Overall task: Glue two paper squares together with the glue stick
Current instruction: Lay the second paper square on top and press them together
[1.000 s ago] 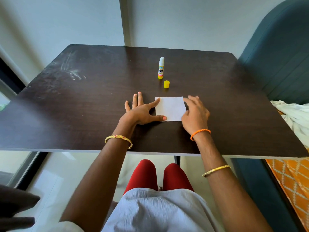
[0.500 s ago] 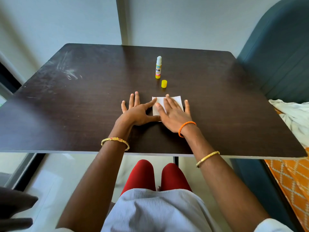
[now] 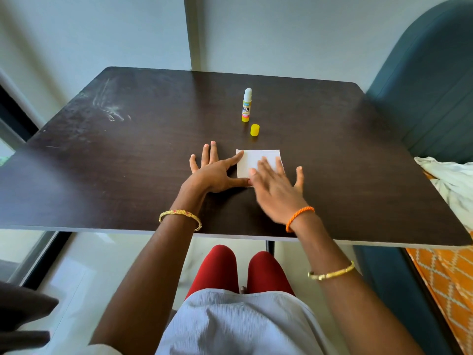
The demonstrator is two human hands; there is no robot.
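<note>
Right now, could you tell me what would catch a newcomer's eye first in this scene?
Probably the white paper square near the middle of the dark table, with the left hand flat at its left edge and the right hand spread over it. Just beyond stands an uncapped glue stick, its yellow cap beside it.

table (image 3: 128, 162): dark brown wood grain
paper (image 3: 252, 160): white
glue stick (image 3: 247, 106): white tip, yellow base
cap (image 3: 255, 130): yellow, at 5 o'clock of stick
wrist cord (image 3: 299, 217): orange
cloth (image 3: 445, 278): orange, pale lattice
</note>
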